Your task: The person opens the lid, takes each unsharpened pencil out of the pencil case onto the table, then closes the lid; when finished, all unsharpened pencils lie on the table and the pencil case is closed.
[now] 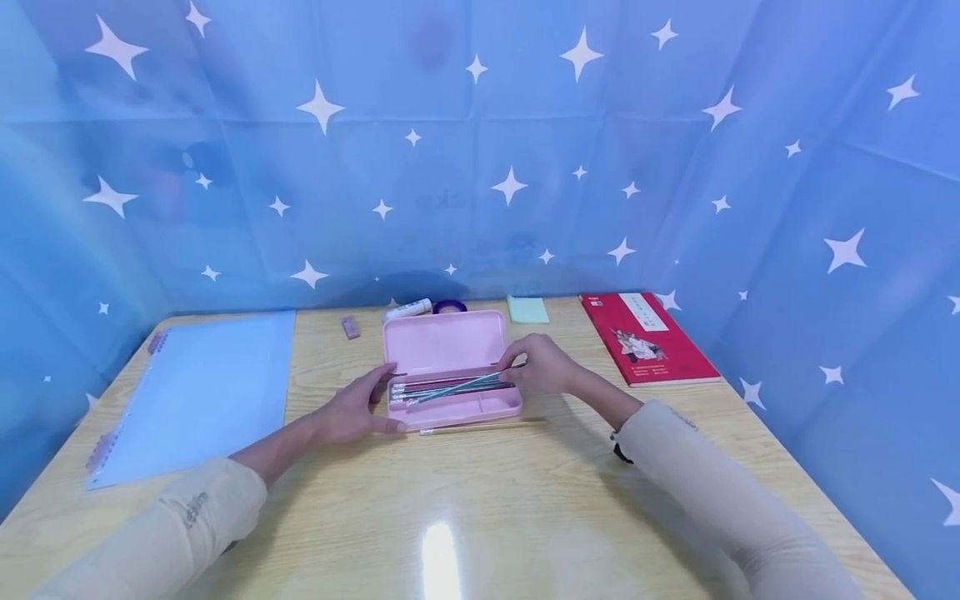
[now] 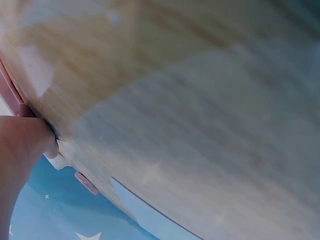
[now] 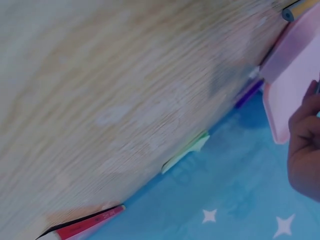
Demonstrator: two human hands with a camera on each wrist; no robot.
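Observation:
A pink pencil case (image 1: 450, 416) lies with its lid (image 1: 446, 342) raised toward the back curtain. Several pencils rest lengthwise inside its tray. My left hand (image 1: 348, 414) grips the case's left end, thumb at the front and fingers toward the hinge. Above the right part of the tray, my right hand (image 1: 543, 364) pinches the end of a teal pencil (image 1: 459, 388), which slants down leftward over the others. A natural-wood pencil (image 1: 487, 427) lies on the table along the case's front edge. In the right wrist view, the right hand (image 3: 305, 150) is partly cut off beside the lid.
Behind the case are a white glue stick (image 1: 407, 309), a purple tape roll (image 1: 449, 307), an eraser (image 1: 350, 327) and green sticky notes (image 1: 528, 310). A blue-covered spiral notebook (image 1: 202, 392) lies left, a red book (image 1: 648, 342) right. A starry curtain (image 1: 480, 167) borders the table.

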